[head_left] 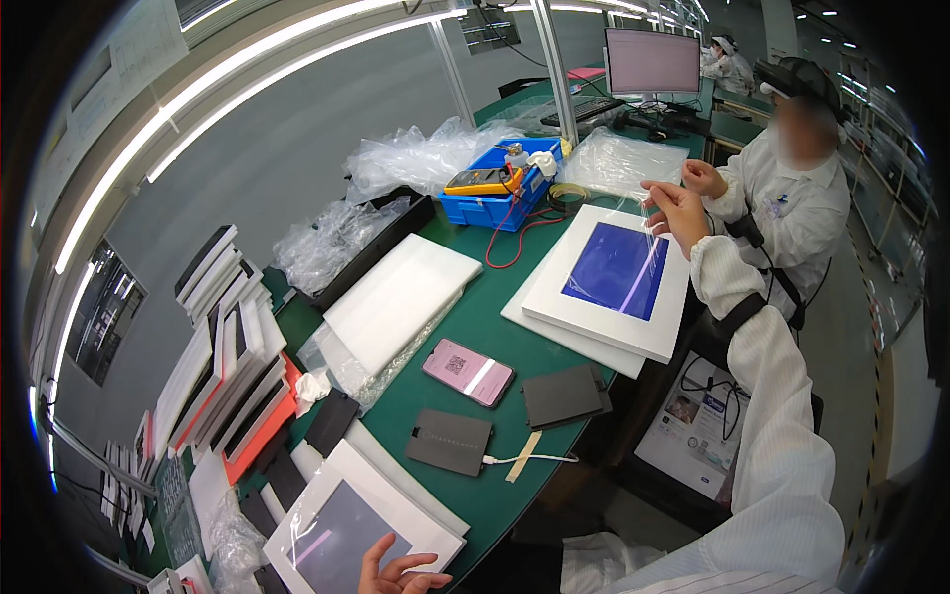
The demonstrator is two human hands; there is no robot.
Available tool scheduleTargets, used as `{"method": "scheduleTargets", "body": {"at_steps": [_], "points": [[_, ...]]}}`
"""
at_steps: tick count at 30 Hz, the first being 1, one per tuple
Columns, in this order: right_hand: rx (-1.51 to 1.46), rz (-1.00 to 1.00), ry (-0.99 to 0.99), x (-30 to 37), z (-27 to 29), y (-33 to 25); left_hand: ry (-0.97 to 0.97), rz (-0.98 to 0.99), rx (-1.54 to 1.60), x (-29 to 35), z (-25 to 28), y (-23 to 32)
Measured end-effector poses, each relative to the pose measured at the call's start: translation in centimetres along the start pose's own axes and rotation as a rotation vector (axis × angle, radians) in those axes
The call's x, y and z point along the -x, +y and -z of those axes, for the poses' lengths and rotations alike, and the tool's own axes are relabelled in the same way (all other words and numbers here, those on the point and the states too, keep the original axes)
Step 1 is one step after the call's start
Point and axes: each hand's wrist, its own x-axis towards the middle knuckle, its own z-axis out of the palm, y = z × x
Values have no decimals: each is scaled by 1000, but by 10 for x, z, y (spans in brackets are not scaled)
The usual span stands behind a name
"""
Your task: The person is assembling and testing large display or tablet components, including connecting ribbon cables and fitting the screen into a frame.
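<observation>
At the right, my right hand (678,216) is raised with thumb and fingers pinched on a clear film (648,230). This film hangs down over the blue screen (609,275) of a white-framed panel (549,295), which rests on white foam. My left hand (404,569) is at the lower edge, fingers apart and holding nothing visible. It is over a second white-framed panel (368,463) with a grey screen (346,535); whether it touches the panel I cannot tell. Part of that hand is cut off by the picture's lower edge.
A phone (468,372), dark grey flat boxes (449,442) and a white cable (534,457) lie mid-table. Behind them are foam sheets (401,297) and a blue bin (485,211) with a yellow multimeter (483,181). Stacked panels (233,371) stand left; a co-worker (792,198) sits right.
</observation>
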Motion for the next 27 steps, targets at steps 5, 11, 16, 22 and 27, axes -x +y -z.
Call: {"method": "scheduleTargets", "body": {"at_steps": [5,11,16,22,27], "points": [[-10,93,66,-4,-8,-18,12,-2,-14,-2,-1,-1],[-32,-61,27,2,-15,-4,-12,-9,33,-1,2,-5],[35,-131,49,0,3,21,-24,14,4,0,4,-4],[83,-125,39,-1,12,40,-9,29,8,1,4,-4],[118,-88,53,-3,13,42,-11,40,5,-1,4,-4]]}}
